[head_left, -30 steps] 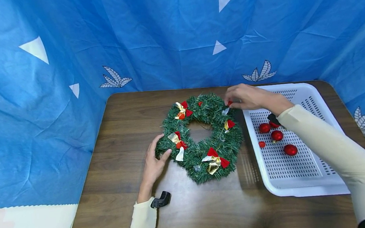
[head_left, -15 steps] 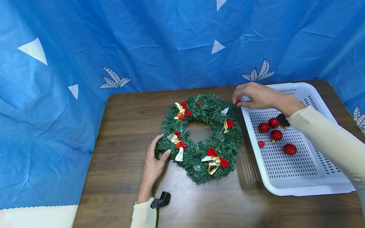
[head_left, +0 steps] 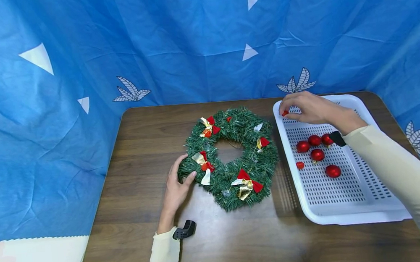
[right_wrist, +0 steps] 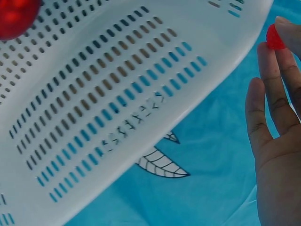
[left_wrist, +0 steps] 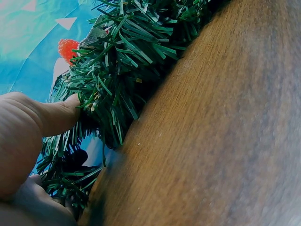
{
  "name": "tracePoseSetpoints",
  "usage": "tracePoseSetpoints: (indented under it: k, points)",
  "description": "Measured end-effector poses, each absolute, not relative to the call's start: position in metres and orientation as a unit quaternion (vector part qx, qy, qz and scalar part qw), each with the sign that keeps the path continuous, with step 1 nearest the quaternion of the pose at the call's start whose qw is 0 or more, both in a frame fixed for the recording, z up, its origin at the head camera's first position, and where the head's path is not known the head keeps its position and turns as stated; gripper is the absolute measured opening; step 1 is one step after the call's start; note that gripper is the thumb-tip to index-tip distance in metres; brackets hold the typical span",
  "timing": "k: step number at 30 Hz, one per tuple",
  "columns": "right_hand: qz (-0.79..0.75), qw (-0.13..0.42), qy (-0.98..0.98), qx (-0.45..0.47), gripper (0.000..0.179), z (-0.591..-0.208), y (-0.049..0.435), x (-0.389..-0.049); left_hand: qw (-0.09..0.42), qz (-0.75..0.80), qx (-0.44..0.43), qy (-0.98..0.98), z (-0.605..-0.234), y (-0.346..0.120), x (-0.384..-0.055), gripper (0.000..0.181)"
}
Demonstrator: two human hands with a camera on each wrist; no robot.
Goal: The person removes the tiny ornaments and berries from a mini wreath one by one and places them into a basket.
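Observation:
A green wreath point(head_left: 228, 180) lies on the wooden table, decorated with red and gold bows such as the front bow point(head_left: 248, 184). My left hand point(head_left: 175, 191) grips the wreath's left edge. In the left wrist view, the thumb point(left_wrist: 63, 115) presses into the needles from one side, with the fingers partly hidden lower down. Over the far left corner of the white basket point(head_left: 304, 210), my right hand point(head_left: 308, 108) pinches a small red raspberry-like berry point(right_wrist: 273, 40) between thumb and fingertips. Another berry point(left_wrist: 68, 49) shows on the wreath in the left wrist view.
Several shiny red baubles, including a front bauble point(head_left: 333, 171), lie in the basket beside a loose small red berry point(head_left: 300, 165). Behind the table point(head_left: 127, 223) hangs a blue curtain point(head_left: 185, 32) with white triangles and leaf prints.
My right hand has drawn away from the wreath's upper right to the right, over the basket, still pinching the red berry. The left hand and the wreath have stayed in place.

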State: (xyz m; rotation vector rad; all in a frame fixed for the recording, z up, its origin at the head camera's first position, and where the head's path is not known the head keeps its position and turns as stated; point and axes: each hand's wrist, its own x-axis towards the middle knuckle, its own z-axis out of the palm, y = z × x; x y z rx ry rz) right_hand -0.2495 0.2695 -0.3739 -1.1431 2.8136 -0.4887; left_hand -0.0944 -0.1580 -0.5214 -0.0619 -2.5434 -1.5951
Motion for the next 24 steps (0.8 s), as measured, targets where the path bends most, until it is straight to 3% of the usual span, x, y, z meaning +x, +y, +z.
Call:
tracePoseSetpoints:
  k: [24]
  points:
    - [-0.145, 0.077, 0.933, -0.320, 0.018, -0.399, 0.299, -0.230, 0.062, -0.531, -0.020, -0.845, -0.521, -0.158, -0.093, 0.060]
